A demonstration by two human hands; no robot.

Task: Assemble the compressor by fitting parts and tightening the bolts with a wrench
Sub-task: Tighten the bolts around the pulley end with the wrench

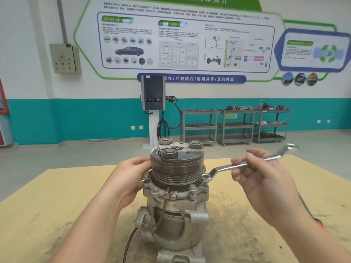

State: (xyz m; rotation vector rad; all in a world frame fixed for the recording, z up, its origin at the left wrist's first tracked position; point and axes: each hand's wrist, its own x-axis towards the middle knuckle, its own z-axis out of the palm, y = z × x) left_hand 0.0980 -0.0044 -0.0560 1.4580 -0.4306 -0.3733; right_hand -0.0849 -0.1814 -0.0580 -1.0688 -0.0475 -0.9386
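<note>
The grey metal compressor stands upright on the wooden table, its grooved pulley and clutch plate on top. My left hand holds the pulley's left side. My right hand grips the shaft of a silver ring wrench. The wrench's ring end sits on a bolt at the right of the flange. More bolts stand around the flange rim.
A black cable runs off the compressor's base toward me. An orange-black tool lies partly hidden behind my right forearm. Beyond the table are a charging post and grey shelf carts by the wall.
</note>
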